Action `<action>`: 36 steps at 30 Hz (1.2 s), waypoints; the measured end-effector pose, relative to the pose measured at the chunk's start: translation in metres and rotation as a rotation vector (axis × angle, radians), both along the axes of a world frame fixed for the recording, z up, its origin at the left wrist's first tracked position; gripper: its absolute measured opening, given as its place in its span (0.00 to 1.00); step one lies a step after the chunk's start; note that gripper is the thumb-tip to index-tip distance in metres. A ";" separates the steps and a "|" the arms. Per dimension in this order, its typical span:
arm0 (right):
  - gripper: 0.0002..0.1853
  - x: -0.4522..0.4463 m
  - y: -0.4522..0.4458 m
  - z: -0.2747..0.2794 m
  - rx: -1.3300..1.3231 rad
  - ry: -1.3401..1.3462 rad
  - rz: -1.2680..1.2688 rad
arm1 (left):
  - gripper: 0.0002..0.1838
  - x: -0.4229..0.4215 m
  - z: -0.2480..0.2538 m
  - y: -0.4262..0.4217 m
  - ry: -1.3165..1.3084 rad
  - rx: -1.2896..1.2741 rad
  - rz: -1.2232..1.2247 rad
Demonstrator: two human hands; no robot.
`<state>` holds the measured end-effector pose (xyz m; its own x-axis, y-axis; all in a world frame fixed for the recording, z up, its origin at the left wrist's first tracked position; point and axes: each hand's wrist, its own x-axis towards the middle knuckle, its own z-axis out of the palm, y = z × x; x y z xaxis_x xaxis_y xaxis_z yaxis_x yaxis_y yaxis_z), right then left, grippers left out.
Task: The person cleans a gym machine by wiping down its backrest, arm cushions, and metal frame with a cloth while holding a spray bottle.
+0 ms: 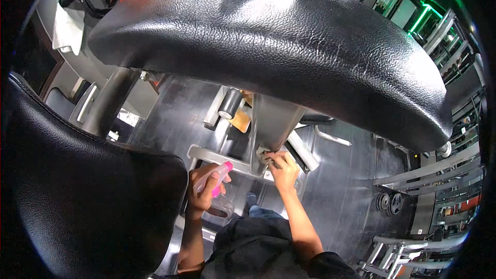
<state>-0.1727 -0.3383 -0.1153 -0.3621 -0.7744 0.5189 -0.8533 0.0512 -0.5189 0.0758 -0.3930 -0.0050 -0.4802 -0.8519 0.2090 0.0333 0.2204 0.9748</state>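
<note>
My left hand (205,183) is wrapped round a clear spray bottle (222,206) with a pink and white trigger head, held low beside a black padded seat. Under the large black pad, my right hand (283,169) presses a crumpled light cloth (262,156) against the lower part of a grey metal post (276,124). Its fingers are closed over the cloth, so part of it is hidden. Just left of the post runs a pale metal frame bar (222,159) of the same machine.
A wide black padded cushion (268,36) spans the view above my hands. Another black pad (98,191) fills the left side. A foam roller (230,104) sits beyond the post. Weight plates (388,203) and racks stand at the right on the dark floor (341,196).
</note>
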 end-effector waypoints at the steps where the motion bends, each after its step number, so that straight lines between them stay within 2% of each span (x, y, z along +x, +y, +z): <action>1: 0.22 0.002 -0.006 0.021 -0.121 -0.016 0.009 | 0.21 0.000 -0.003 -0.002 -0.002 0.000 0.005; 2: 0.22 0.004 -0.011 0.044 -0.238 -0.033 0.019 | 0.21 0.000 -0.006 -0.002 0.011 0.025 0.006; 3: 0.22 0.008 -0.014 0.069 -0.231 -0.037 0.020 | 0.21 0.001 -0.009 -0.001 0.022 0.053 0.004; 5: 0.23 0.013 -0.022 0.117 -0.464 -0.004 -0.052 | 0.21 -0.001 -0.009 0.000 0.025 0.065 -0.001; 8: 0.22 0.017 -0.027 0.153 -0.540 -0.090 -0.022 | 0.22 -0.003 -0.012 0.001 0.040 0.064 -0.007; 11: 0.23 0.016 -0.026 0.120 -0.435 -0.065 -0.014 | 0.22 -0.002 -0.014 0.001 0.044 0.064 0.000; 14: 0.22 0.017 -0.018 0.055 -0.293 -0.029 -0.016 | 0.22 -0.001 -0.014 0.004 0.052 0.089 0.027; 16: 0.20 0.018 -0.010 0.009 -0.045 0.008 -0.109 | 0.22 0.002 -0.011 0.006 0.065 0.109 0.057; 17: 0.20 0.019 -0.004 -0.007 -0.044 0.010 -0.104 | 0.25 0.003 -0.008 0.006 -0.035 0.077 0.048; 19: 0.18 0.019 0.002 -0.019 0.177 -0.122 -0.182 | 0.27 0.005 -0.003 0.007 -0.132 0.041 0.042; 20: 0.18 0.014 0.001 -0.023 0.173 -0.119 -0.177 | 0.27 0.004 -0.001 0.009 -0.132 0.043 0.042; 22: 0.17 0.012 0.000 -0.005 0.204 -0.168 -0.082 | 0.26 0.006 -0.007 0.014 -0.131 0.055 0.045; 24: 0.17 0.018 -0.002 0.032 0.222 -0.151 -0.024 | 0.19 0.008 -0.024 0.012 -0.049 0.088 0.030; 26: 0.18 0.031 -0.005 0.079 0.304 -0.044 0.155 | 0.18 0.004 -0.019 0.012 -0.039 0.094 0.032; 27: 0.18 0.036 -0.008 0.098 0.307 -0.045 0.155 | 0.18 0.003 -0.017 0.014 -0.032 0.105 0.036; 29: 0.19 0.044 -0.015 0.132 0.248 0.235 0.304 | 0.18 0.004 -0.015 0.016 -0.032 0.102 0.031; 30: 0.19 0.046 -0.018 0.148 0.247 0.235 0.303 | 0.18 0.003 -0.014 0.015 -0.028 0.092 0.028; 32: 0.18 0.049 -0.022 0.179 0.206 0.555 0.375 | 0.18 0.002 -0.008 0.017 -0.029 0.096 0.043; 33: 0.18 0.051 -0.026 0.192 0.217 0.688 0.402 | 0.18 0.002 -0.007 0.019 -0.030 0.101 0.059; 34: 0.18 0.052 -0.032 0.194 0.217 0.690 0.404 | 0.18 0.002 -0.007 0.019 -0.029 0.101 0.061; 36: 0.16 0.054 -0.043 0.194 0.126 0.990 0.413 | 0.17 0.003 -0.007 0.020 -0.096 0.143 0.062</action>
<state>-0.1189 -0.3815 0.0791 0.4754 -0.8091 0.3455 -0.8546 -0.3316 0.3996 0.0788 -0.3727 -0.0122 -0.4381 -0.8980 0.0396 -0.0705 0.0783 0.9944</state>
